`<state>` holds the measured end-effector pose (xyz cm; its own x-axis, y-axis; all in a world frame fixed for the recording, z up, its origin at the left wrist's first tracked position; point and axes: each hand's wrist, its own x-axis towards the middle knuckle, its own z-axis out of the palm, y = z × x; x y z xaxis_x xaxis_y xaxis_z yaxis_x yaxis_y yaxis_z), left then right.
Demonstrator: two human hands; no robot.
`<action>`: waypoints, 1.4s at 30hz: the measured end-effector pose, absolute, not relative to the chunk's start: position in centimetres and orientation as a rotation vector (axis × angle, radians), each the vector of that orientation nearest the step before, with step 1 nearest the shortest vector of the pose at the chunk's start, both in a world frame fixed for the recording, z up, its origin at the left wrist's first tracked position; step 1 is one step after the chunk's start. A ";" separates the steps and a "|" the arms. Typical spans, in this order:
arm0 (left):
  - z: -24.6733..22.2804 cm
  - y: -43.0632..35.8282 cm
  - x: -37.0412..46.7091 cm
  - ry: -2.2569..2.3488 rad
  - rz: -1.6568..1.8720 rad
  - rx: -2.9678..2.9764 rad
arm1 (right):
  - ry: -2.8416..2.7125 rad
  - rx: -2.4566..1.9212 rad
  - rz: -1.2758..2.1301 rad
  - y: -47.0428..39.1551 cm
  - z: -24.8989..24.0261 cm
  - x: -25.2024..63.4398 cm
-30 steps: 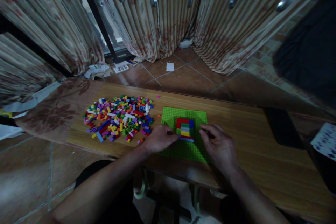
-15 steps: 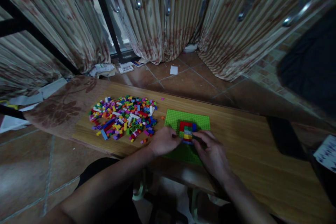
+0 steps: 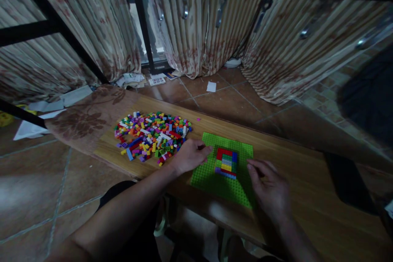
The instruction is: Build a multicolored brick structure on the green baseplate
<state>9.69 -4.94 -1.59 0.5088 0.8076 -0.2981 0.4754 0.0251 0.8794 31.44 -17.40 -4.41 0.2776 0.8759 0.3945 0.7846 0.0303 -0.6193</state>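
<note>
A green baseplate [image 3: 202, 180] lies on the wooden table, turned slightly. On its middle sits a small block of building bricks [image 3: 226, 163] in red, blue, green, yellow, white and purple. My left hand [image 3: 193, 156] hovers at the plate's left edge, fingers loosely stretched toward the bricks without touching them; no brick shows in it. To the right of the plate is my right hand [image 3: 272, 184], its fingers loosely bent with the thumb a little apart. Nothing can be seen in this hand. A large heap of loose bricks [image 3: 153, 135] spreads left of the plate.
The wooden table [image 3: 294, 180] runs on to the right, where a dark flat object [image 3: 346, 184] lies. A patterned brown cloth [image 3: 89, 116] covers its left end. Beyond are curtains [image 3: 196, 37], a tiled floor [image 3: 184, 90] and papers [image 3: 132, 78].
Both hands have come away from the brick block, the right one moving off to the right and the left one slightly back. The whole view has shifted a little.
</note>
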 end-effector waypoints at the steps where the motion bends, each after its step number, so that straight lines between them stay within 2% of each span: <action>1: -1.7 -4.7 9.6 1.129 0.414 1.628 | -1.501 -1.780 0.130 -17.4 -4.5 31.8; 5: -2.2 -3.9 9.3 1.126 0.552 1.716 | -1.425 -1.890 0.132 -17.2 -5.1 33.0; 9: -2.2 -3.9 9.5 1.159 0.655 1.795 | -1.200 -1.936 0.302 -16.6 -5.9 32.4; 13: -2.5 -5.1 10.9 1.082 0.752 1.682 | -0.961 -1.753 0.551 -15.7 -6.9 30.7; 16: -2.9 -6.3 12.2 1.035 0.690 1.613 | -0.966 -1.675 0.639 -15.4 -7.5 30.0; 24: -2.3 -7.3 13.2 1.331 0.449 1.913 | -1.405 -1.798 0.255 -16.0 -6.1 28.5; 31: -3.3 -7.3 13.5 1.265 0.384 1.955 | -1.704 -1.740 -0.085 -16.0 -6.8 28.0; 42: -4.2 -7.3 13.4 1.196 0.386 2.009 | -1.829 -1.692 -0.157 -16.0 -7.4 27.7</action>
<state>13.43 -7.32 -4.15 0.5173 0.8480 -0.1153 0.6207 -0.2790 0.7327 27.65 -15.96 -7.44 0.0274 0.8552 0.5177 0.9310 0.1667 -0.3247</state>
